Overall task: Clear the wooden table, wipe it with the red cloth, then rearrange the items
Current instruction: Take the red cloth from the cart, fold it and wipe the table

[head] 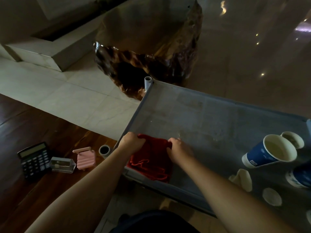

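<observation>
A dim, polished interior, possibly a lobby or a large home, is suggested by glossy floor tiles (252,52) in which ceiling lights are mirrored, a lacquered tree-root table (151,52), and a stone step (42,52). A calculator (34,159) is seen on a dark wooden table (25,125).

Red cloth (151,161) soft, plush; wooden table (50,125) glossy; grey shelf (210,121) matt mesh.
</observation>
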`<state>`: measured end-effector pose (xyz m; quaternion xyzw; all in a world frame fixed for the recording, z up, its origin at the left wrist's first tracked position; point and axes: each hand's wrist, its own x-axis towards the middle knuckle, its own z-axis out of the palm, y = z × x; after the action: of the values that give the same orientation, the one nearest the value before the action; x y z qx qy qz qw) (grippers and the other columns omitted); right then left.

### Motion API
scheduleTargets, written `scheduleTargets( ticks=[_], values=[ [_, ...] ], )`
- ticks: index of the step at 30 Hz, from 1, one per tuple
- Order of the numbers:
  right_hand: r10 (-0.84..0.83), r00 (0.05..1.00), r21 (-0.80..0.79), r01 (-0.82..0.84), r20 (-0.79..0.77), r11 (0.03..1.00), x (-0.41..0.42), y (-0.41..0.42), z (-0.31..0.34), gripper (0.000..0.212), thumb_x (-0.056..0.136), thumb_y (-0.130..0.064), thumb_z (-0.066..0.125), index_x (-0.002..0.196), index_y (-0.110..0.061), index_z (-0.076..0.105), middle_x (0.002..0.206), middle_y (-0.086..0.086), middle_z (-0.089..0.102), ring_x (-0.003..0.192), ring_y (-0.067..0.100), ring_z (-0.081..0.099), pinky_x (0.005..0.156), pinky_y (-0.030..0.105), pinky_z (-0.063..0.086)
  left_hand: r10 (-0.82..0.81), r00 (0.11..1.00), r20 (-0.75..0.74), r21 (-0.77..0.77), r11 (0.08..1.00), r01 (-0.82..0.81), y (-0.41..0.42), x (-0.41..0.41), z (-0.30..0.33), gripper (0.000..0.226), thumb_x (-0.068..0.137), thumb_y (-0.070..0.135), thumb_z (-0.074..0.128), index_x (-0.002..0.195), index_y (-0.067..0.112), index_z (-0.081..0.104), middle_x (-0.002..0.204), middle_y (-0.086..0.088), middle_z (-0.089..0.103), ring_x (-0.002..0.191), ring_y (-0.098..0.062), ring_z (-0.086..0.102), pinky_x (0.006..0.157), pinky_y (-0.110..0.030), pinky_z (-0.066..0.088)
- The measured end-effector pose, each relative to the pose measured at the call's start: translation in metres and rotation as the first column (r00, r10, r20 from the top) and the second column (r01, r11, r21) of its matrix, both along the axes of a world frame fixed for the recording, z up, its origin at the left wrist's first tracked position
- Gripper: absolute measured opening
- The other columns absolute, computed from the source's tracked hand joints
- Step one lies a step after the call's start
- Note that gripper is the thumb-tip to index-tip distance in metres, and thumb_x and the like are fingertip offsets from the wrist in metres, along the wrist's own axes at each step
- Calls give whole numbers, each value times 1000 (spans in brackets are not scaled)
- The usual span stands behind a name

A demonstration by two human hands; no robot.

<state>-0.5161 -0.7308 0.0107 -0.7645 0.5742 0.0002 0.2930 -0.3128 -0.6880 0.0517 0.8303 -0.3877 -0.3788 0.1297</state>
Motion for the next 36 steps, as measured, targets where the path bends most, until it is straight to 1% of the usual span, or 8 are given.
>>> scheduleTargets(
  ticks=[8,15,18,20,25,28,32,36],
  values=[
    [14,998,-54,-10,60,998,-4,2,5,7,89,-23,61,94,-21,59,102,7,60,96,33,64,73,34,45,23,997,-77,-136,990,-33,9,-5,10,24,83,26,72,103,16,67,97,-8,70,86,-24,69,72,-34,56],
    [17,965,-157,25,263,987,-17,12,29,22,76,-27,74,74,-23,53,66,-6,57,71,27,60,58,30,35,-7,977,-213,-254,966,-49,34,7,20,29,80,25,82,93,31,57,98,3,68,85,-14,68,62,-26,54],
    [54,925,-199,24,376,980,-17,18,49,21,71,-32,73,72,-24,53,65,-5,59,67,17,57,53,30,36,63,932,-358,-305,935,-180,52,8,27,43,78,21,84,112,27,58,106,-2,70,92,-19,71,76,-37,61],
    [84,875,-197,14,477,980,-14,26,67,19,68,-38,67,73,-25,54,65,-7,62,62,9,58,50,25,41,71,926,-370,-373,902,-217,68,8,36,48,78,21,84,121,24,61,102,-1,72,84,-9,72,76,-30,61],
    [203,745,-211,-86,635,974,1,48,105,11,76,-29,65,80,-28,54,77,-11,63,67,8,61,50,17,48,77,817,-571,-430,820,-378,119,14,62,33,81,23,82,112,23,71,105,-1,76,99,-19,73,90,-44,59],
    [212,679,-156,-143,703,977,14,61,121,12,78,-25,64,86,-27,55,79,-9,62,70,12,64,49,24,55,93,734,-673,-438,750,-496,150,16,71,29,84,21,79,112,22,70,106,3,74,104,-24,72,89,-44,59],
    [264,618,-150,-231,740,961,46,83,127,15,85,-16,64,87,-27,55,78,-12,62,67,6,63,48,17,50,132,697,-704,-481,634,-606,201,32,78,28,85,19,76,113,20,69,124,-19,61,110,-32,68,87,-42,58],
    [310,609,-61,-395,730,917,85,114,123,22,93,-18,64,94,-38,56,87,-17,65,77,7,69,53,22,56,190,627,-755,-457,533,-712,256,50,78,23,90,7,69,111,14,67,113,-16,67,100,-27,71,78,-33,59]
  ],
)
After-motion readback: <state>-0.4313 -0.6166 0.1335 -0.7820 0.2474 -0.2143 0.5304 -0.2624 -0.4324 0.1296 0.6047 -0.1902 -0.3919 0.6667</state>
